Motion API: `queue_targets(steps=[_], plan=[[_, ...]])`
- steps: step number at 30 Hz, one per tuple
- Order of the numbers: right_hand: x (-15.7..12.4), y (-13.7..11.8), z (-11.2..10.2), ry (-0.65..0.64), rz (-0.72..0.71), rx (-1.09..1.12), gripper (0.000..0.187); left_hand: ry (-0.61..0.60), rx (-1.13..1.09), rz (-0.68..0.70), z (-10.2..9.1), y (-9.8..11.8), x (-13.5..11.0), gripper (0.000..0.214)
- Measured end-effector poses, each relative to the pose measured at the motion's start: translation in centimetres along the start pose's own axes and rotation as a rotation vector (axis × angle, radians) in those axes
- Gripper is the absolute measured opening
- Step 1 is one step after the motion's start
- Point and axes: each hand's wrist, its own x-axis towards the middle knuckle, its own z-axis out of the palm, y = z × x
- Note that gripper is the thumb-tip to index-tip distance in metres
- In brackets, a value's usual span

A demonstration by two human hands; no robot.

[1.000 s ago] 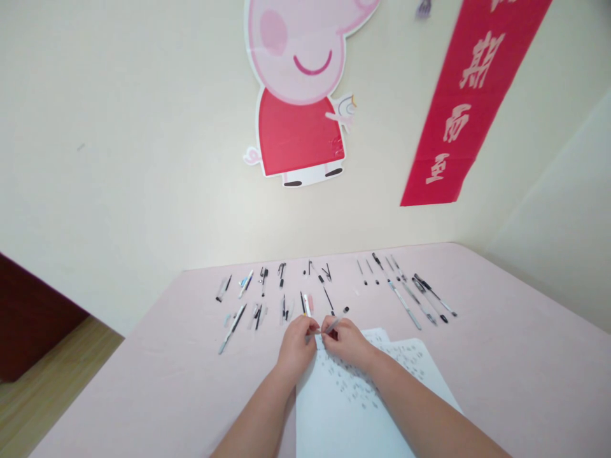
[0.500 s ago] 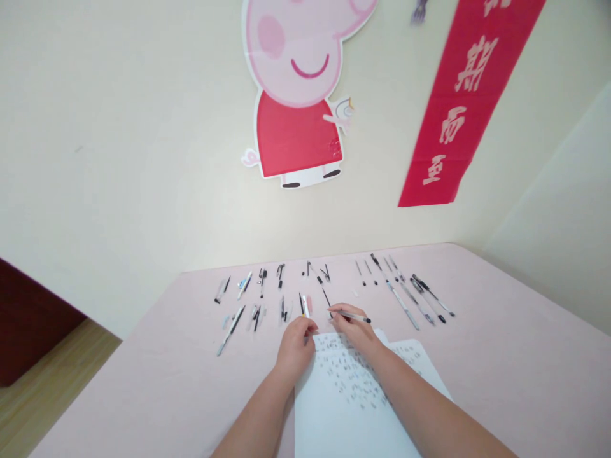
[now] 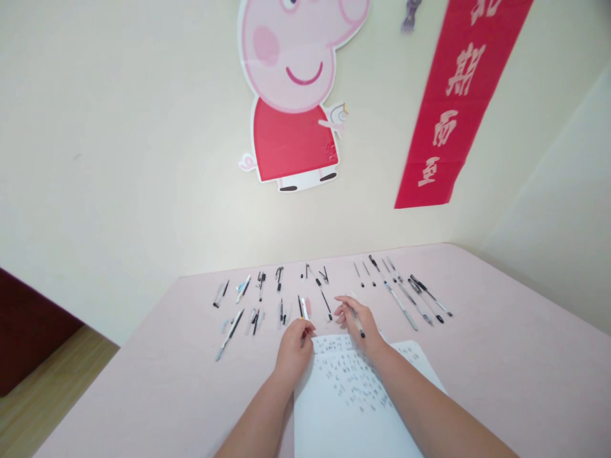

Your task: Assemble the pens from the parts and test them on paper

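Note:
My right hand [image 3: 358, 321] holds a black-tipped pen [image 3: 357, 321] just beyond the far edge of a white sheet of paper [image 3: 353, 407] covered in small scribbles. My left hand [image 3: 294, 343] is curled at the sheet's far left corner, fingertips pinched near a white pen part [image 3: 304, 310]; what it holds, if anything, is too small to make out. Both hands rest low over the pink table [image 3: 143, 381].
Several pens and loose pen parts lie in rows along the table's far side, from a grey pen [image 3: 229, 326] at left to a cluster of assembled pens [image 3: 415, 296] at right. A cartoon pig cutout [image 3: 291, 95] and red banner [image 3: 449, 108] hang on the wall.
My hands have come apart. The right hand has carried the pen away to the right and turned it to point toward me; the left hand has stayed at the paper's corner.

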Motion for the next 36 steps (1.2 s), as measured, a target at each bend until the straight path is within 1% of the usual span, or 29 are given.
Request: queue_targets(steps=[3,5,6,8,11,14,16,22,26,31,33,36], plan=[[0.9,0.8,-1.0,0.145,-0.05,-0.001,0.037,0.005,-0.001,0.002,-0.1,0.1,0.0,0.03],[1.4,1.4,-1.9,0.157,-0.126,-0.083,0.035,0.008,0.0,0.005,-0.1,0.2,0.0,0.029],[1.6,1.7,-2.3,0.151,-0.171,-0.177,0.035,0.009,-0.001,0.006,-0.2,0.2,0.0,0.029],[1.9,2.1,-2.8,0.124,-0.202,-0.381,0.038,0.011,-0.007,0.003,-0.2,0.3,0.0,0.029],[2.0,2.3,-2.7,0.074,-0.162,-0.619,0.047,0.022,-0.028,-0.008,-0.2,0.3,0.0,0.029],[1.9,2.0,-2.3,-0.012,-0.139,-0.77,0.049,0.039,-0.055,-0.022,-0.2,0.3,0.0,0.029],[1.8,1.6,-2.2,-0.055,-0.136,-0.818,0.048,0.049,-0.068,-0.026,-0.1,0.3,0.0,0.03],[1.7,1.3,-2.2,-0.079,-0.143,-0.798,0.047,0.065,-0.074,-0.013,0.0,0.2,0.0,0.03],[1.7,1.6,-2.2,-0.056,-0.161,-0.751,0.048,0.063,-0.053,-0.003,-0.1,0.4,0.0,0.028],[1.7,1.9,-2.2,0.005,-0.158,-0.689,0.048,0.07,-0.036,0.001,-0.1,0.4,0.0,0.028],[1.7,2.0,-2.2,0.02,-0.157,-0.631,0.047,0.075,-0.035,0.006,0.0,0.2,0.0,0.027],[1.7,2.0,-1.9,0.019,-0.177,-0.46,0.046,0.09,-0.032,0.023,0.1,-0.2,0.0,0.028]])
